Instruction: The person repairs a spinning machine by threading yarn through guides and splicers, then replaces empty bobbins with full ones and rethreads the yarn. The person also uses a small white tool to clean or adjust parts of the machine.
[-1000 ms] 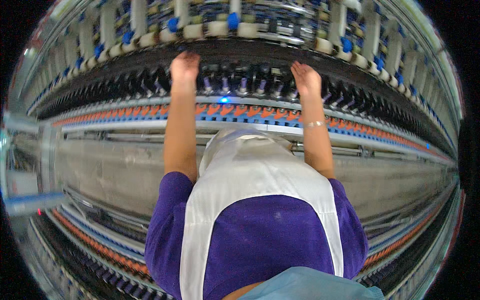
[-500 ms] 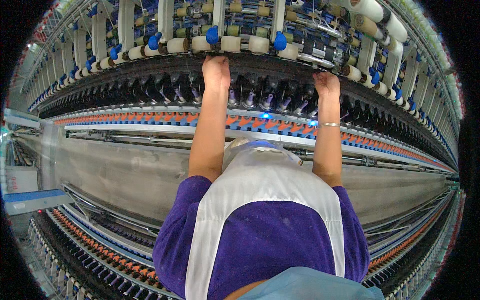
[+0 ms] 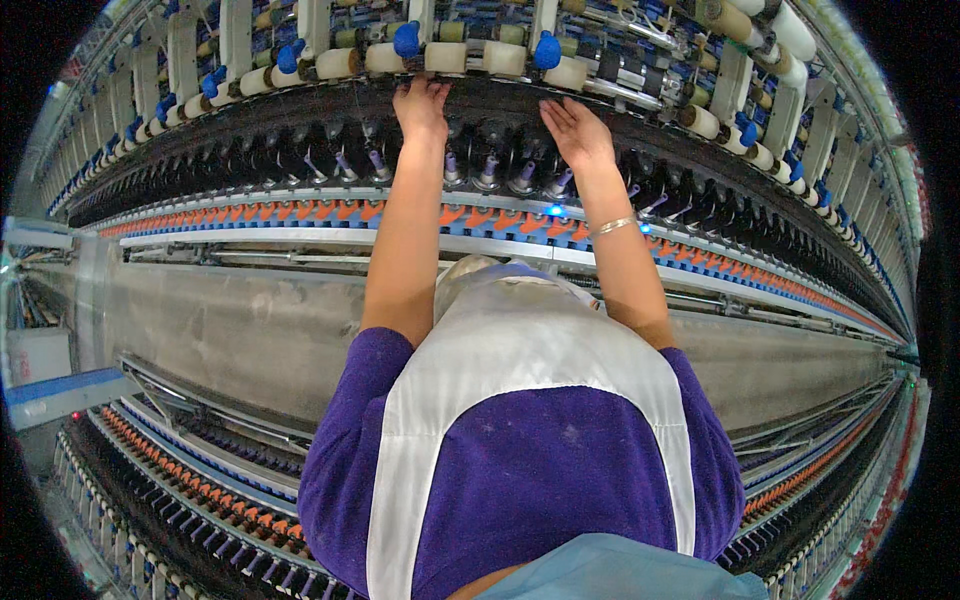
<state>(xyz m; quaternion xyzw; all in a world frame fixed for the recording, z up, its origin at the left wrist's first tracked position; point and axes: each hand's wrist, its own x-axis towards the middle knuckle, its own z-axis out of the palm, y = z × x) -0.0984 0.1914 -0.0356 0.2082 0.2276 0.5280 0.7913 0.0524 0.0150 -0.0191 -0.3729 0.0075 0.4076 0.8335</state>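
Upper half: a long pale rail (image 3: 500,200) is curved across the frame, with purple tubes (image 3: 489,168) seated in a row along it. Orange pieces (image 3: 485,217) are lined up just below, over a blue strip (image 3: 520,233). Along the top, white rollers (image 3: 445,57) are carried in line among grey arms (image 3: 239,45). Mid-frame, grey floor (image 3: 240,305) is seen. Lower left: another orange row (image 3: 160,457) is carried on a second machine.
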